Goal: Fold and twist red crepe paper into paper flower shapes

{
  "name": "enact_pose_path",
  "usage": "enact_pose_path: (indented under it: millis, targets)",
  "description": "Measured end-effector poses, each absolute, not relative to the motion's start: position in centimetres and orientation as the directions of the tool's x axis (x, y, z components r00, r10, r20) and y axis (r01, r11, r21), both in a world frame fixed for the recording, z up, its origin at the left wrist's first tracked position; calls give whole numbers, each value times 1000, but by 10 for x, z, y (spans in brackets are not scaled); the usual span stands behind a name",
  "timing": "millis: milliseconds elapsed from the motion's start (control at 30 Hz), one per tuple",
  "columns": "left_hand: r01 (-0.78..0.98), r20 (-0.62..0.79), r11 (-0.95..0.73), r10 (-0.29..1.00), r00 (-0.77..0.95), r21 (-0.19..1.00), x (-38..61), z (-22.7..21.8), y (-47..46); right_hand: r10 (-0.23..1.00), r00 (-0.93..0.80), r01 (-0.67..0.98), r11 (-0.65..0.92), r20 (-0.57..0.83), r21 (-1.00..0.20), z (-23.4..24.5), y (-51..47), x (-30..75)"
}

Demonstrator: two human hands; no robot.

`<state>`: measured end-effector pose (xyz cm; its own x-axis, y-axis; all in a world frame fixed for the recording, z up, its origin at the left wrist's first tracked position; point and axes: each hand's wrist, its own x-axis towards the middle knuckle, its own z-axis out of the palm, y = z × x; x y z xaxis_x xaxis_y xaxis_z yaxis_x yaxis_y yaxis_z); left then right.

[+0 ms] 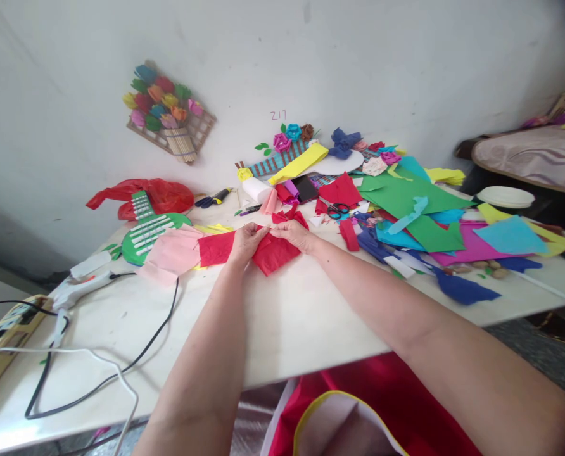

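Note:
My left hand (247, 243) and my right hand (292, 235) meet over a piece of red crepe paper (273, 253) lying on the white table (282, 316). Both hands pinch the paper's upper edge with closed fingers, thumbs close together. A second stretch of red paper (215, 247) runs left from under my left hand, and a pink sheet (173, 253) lies beside it. Small red scraps (289, 216) sit just beyond my fingers.
A heap of coloured paper sheets (420, 215) covers the right of the table, with scissors (338, 209) and paper flowers (292, 136) behind. A glue gun (80, 288) and black cable (135, 354) lie at the left. A red plastic bag (156, 193) sits by the wall.

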<state>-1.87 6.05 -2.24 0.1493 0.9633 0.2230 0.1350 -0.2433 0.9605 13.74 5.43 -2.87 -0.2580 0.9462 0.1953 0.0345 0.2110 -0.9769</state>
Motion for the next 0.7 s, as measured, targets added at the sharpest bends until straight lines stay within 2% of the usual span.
enact_pose_path:
  millis: [233, 467, 567, 700]
  targets:
    - [94, 270, -270, 963, 10, 958, -21, -21, 62, 959, -156, -21, 234, 235, -972, -29, 56, 137]
    - [-31, 202, -200, 974, 98, 979, -19, -19, 55, 975, -128, -46, 175, 180, -983, -23, 51, 138]
    - [-23, 209, -208, 967, 145, 978, -20, -19, 55, 978, -114, -65, 169, 176, -983, -21, 49, 139]
    - [-10, 238, -238, 966, 101, 971, -20, -20, 57, 980, -136, -168, 124, 148, -978, -22, 49, 140]
